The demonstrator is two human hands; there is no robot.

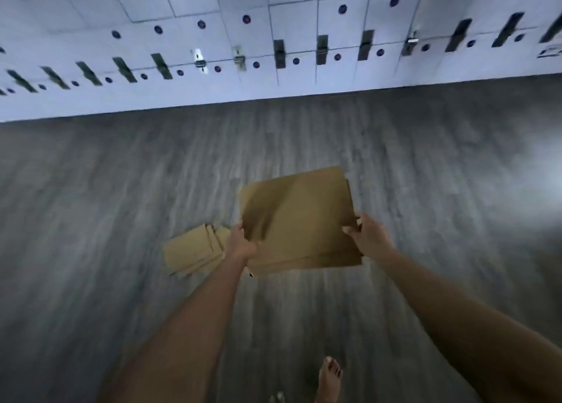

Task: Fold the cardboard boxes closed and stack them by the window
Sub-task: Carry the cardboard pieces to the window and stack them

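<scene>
Above the grey floor (pixel 121 205), both hands, left hand (pixel 240 244) and right hand (pixel 366 235), grip what looks like flattened cardboard (pixel 299 217); more lies below (pixel 191 250).

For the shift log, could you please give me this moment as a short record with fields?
setting: grey wood-look floor, white lockers behind
held item: flat cardboard box, off the floor
left hand: grips its left edge
right hand: grips its right edge
on floor: flattened cardboard pile, left of the held box
also in view: bare foot, bottom edge
window: not in view
image: motion-blurred
</scene>
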